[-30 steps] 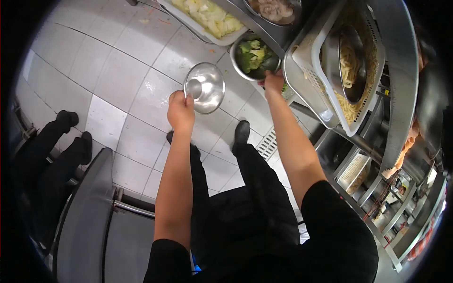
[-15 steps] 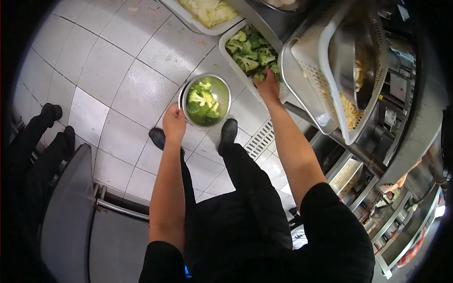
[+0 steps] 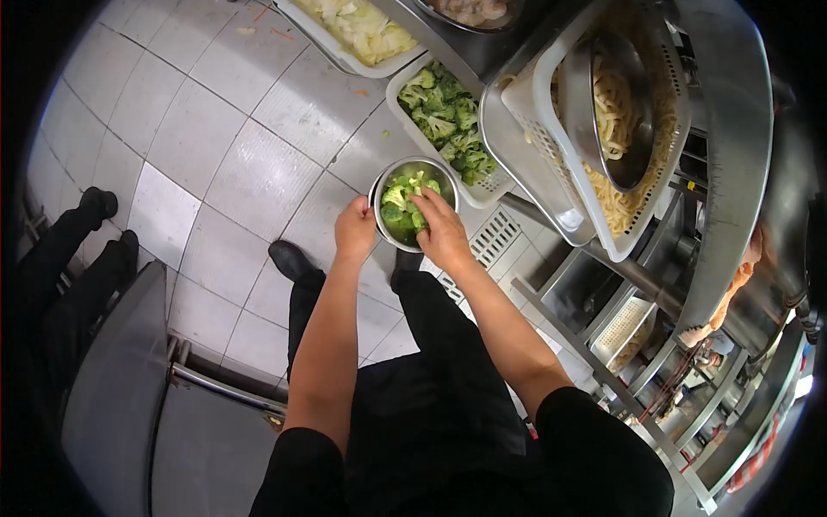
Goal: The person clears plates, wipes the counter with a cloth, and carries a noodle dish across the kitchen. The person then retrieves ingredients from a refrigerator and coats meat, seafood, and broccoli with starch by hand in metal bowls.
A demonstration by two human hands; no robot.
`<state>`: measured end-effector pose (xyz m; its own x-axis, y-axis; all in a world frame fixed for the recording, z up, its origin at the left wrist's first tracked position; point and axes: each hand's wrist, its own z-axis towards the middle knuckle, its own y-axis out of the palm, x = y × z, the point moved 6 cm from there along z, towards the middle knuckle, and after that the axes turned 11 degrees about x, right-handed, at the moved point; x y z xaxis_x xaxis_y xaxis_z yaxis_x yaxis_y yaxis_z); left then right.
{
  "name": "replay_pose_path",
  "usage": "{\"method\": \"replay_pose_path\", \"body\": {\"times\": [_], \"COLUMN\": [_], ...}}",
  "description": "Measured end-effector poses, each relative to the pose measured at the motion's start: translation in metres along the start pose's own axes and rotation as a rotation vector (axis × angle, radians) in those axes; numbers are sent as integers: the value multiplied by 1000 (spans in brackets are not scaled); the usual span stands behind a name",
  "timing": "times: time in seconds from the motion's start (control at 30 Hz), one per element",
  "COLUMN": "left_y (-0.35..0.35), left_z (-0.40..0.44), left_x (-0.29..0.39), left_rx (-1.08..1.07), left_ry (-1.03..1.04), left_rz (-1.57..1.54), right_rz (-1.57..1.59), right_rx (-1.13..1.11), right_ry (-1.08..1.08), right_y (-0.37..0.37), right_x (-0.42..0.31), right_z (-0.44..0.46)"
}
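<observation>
My left hand [image 3: 356, 230] is closed on the rim of a round metal bowl [image 3: 379, 239], at the bowl's left side. Several pieces of broccoli [image 3: 399, 203] lie inside it. Over the bowl's right part, my right hand [image 3: 442, 231] reaches in with its fingertips at the broccoli; whether they grip a piece is hard to make out. Just above and to the right is a white basket [image 3: 397, 95] full of broccoli florets [image 3: 444, 112].
White tray of cut cabbage [image 3: 357, 26], top. Perforated white basket [image 3: 551, 116] with noodles and a metal bowl [image 3: 586, 112], right. Metal shelving [image 3: 637, 388] at lower right. Grey cabinet [image 3: 211, 448] and another person's legs [image 3: 65, 250], left.
My right hand has left the broccoli basket and come down into the bowl. The bowl and my left hand have moved right and slightly down.
</observation>
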<state>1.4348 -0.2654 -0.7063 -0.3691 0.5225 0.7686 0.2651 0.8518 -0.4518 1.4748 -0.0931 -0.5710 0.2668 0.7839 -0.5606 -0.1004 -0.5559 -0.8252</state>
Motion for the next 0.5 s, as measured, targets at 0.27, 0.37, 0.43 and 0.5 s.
{"method": "replay_pose_path", "body": {"times": [0.27,0.37,0.43,0.5], "left_y": [-89,-154,-201,-231], "left_z": [-42,-82,-109,-128], "left_x": [59,136,186,207], "left_rx": [-121,-103,-75,-127], "left_ry": [-60,12,60,59], "left_rz": [-249,-198,-63,-100], "right_rz": [55,101,188,247], "right_rx": [20,153,93,42], "right_ry": [514,241,318,381], "right_y": [-89,-124,-174,-217], "right_x": [-25,-65,-112,-152], "right_z": [-9,-21,-26,-42]}}
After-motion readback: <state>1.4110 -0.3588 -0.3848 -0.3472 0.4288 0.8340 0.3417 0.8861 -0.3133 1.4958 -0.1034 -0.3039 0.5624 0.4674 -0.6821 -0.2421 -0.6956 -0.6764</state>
